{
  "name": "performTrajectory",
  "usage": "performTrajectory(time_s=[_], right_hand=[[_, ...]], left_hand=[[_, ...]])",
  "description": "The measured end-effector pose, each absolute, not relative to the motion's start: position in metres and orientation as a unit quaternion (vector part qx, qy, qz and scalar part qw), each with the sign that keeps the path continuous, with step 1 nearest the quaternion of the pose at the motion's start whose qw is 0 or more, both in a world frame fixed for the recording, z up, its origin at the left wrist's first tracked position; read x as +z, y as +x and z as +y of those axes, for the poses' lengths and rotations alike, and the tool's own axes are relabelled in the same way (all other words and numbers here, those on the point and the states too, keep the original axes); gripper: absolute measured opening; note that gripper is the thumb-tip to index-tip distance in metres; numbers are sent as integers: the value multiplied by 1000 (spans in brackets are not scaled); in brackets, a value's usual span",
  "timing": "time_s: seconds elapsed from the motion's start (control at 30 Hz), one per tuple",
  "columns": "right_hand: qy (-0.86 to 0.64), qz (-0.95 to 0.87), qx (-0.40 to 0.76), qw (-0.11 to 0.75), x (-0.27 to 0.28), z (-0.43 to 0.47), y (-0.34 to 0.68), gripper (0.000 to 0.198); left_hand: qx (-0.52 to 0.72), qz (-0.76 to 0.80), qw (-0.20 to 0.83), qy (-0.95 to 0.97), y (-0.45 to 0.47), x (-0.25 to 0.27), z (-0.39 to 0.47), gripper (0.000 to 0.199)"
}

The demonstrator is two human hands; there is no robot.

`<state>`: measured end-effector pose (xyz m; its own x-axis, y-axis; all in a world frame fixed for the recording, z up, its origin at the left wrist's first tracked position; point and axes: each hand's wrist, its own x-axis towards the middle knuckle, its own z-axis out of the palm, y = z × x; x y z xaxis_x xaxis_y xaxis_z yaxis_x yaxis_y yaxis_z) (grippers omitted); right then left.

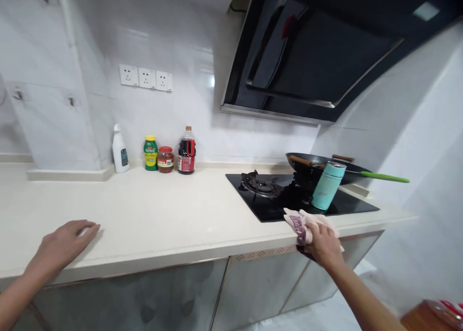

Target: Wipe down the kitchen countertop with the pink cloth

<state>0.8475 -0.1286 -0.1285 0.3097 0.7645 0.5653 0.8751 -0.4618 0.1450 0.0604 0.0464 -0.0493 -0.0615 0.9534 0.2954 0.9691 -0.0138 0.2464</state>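
Observation:
At the counter's front edge, just before the stove, my right hand (324, 246) is closed on a pale pink cloth (314, 221) with a purple patch. The cloth lies partly on the counter and hangs over its edge. Right behind it, a turquoise thermos (328, 185) with a metal lid stands on the black gas stove (267, 209). Far to the left, my left hand (65, 242) rests over the white countertop (152, 215) with its fingers loosely bent, a gap between thumb and fingers, and nothing held.
A black wok (314, 158) and a green-handled utensil (385, 177) occupy the right burner. Against the wall stand a white spray bottle (120, 150), a green yellow-capped container (150, 153), a red-lidded jar (165, 160) and a dark sauce bottle (186, 152). A black range hood (307, 56) slopes above.

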Motion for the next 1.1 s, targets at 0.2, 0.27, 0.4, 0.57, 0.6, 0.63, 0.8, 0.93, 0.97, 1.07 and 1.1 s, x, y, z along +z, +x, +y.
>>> performTrajectory(time_s=[0.2,0.27,0.4,0.57,0.6,0.63,0.8,0.93,0.97,1.07,1.1], right_hand=[[-745,-586,-312,62,-113,-121,711,67],[-715,-617,-318,84,-108,-117,657,69],[-658,-671,-319,122,-99,-110,567,61],[-602,-720,-316,141,-91,-95,470,35],[-594,-729,-305,147,-90,-91,450,31],[-586,-741,-288,158,-89,-86,429,28],[-503,-813,-196,218,-82,-68,342,28],[-465,-833,-194,228,-77,-69,325,39],[-461,-835,-194,231,-76,-70,329,39],[-457,-834,-200,235,-76,-76,354,39],[-459,-832,-204,235,-76,-78,366,38]], left_hand=[[-221,-698,-16,-681,78,-33,26,53],[-227,-690,-23,-687,83,-29,18,54],[-243,-690,-25,-681,89,-26,10,53],[-280,-679,-26,-678,89,-26,5,53],[-283,-677,-25,-679,89,-26,4,53],[-285,-675,-23,-680,89,-26,4,54],[-284,-675,-6,-681,88,-29,5,53],[-282,-683,4,-674,89,-29,5,51],[-280,-686,5,-672,90,-28,4,51],[-271,-694,4,-666,89,-26,2,50],[-269,-696,3,-666,89,-25,2,50]])
